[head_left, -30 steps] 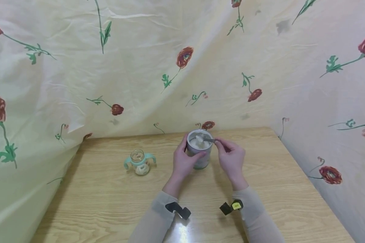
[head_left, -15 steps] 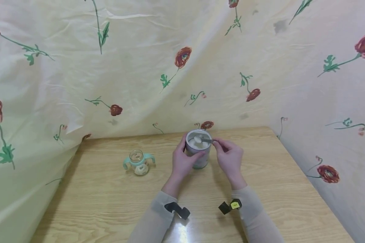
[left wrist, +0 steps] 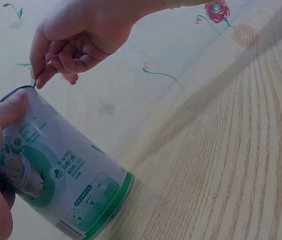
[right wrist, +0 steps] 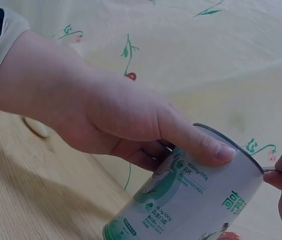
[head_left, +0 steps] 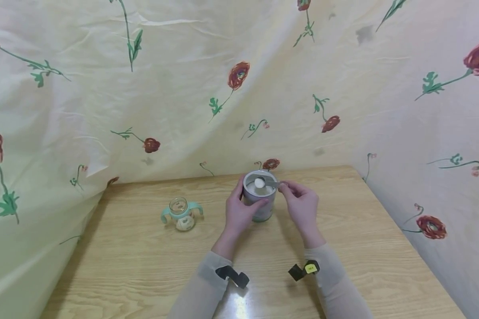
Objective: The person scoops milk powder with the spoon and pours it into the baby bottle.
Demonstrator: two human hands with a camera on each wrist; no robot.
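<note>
A white milk powder can (head_left: 263,212) with green print stands uncovered on the table, white powder inside. My left hand (head_left: 239,212) grips it from the left, the thumb (right wrist: 216,150) lying along the outside just below the rim. My right hand (head_left: 303,204) pinches the grey handle of a scoop (head_left: 259,182) between thumb and fingertips at the can's right rim. The scoop's round bowl, filled with white powder, is over the can's mouth. In the left wrist view, the right hand (left wrist: 80,40) is right at the rim, and the scoop's bowl is hidden behind the can wall.
A clear baby bottle (head_left: 185,221) with turquoise handles stands uncapped on the wooden table (head_left: 135,266), left of the can. Flower-printed cloth (head_left: 183,88) hangs behind the table and along both sides.
The powder in the scoop was an uneven heap a second ago; it now looks round and smooth. Both hands stay almost in place, and the can and bottle have not moved.
</note>
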